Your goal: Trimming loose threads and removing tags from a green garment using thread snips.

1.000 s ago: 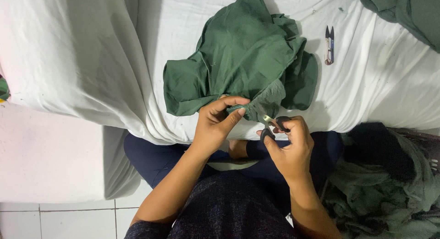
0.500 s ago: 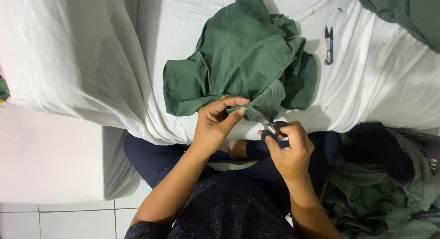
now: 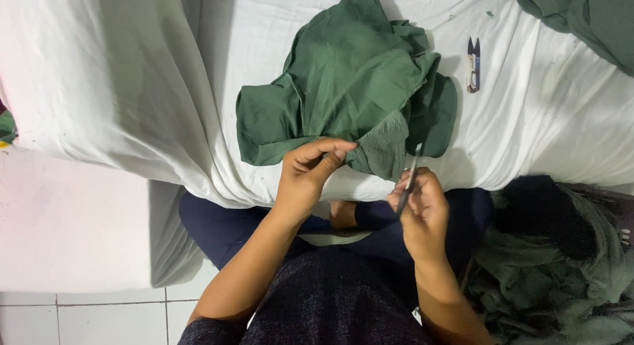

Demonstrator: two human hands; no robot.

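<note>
Since the preceding view, the right hand [image 3: 422,209] has drawn slightly away from the green garment [image 3: 350,87], and the thin dark tool [image 3: 411,180] it carries now stands nearly upright, its tip just beside the cloth's crinkled lower corner. Right-hand fingers [image 3: 404,186] are closed together around the lower part of that tool, which is too slender to identify further. Left hand [image 3: 309,176] sits at the garment's lower edge, thumb and fingers [image 3: 330,147] pinched on a fold of the green fabric. Garment position: bunched on the white sheet [image 3: 132,87] covering the bed, near the front edge, directly ahead of the seated person. Small thread snips [image 3: 473,65] with a blue and pale handle lie on the sheet just to the right of the garment, apart from both hands. More green cloth [image 3: 581,18] occupies the upper right corner of the sheet. Loose pile of pale green fabric [image 3: 561,279] rests low at the person's right side, below the bed edge. White floor tiles [image 3: 86,318] appear at lower left.
</note>
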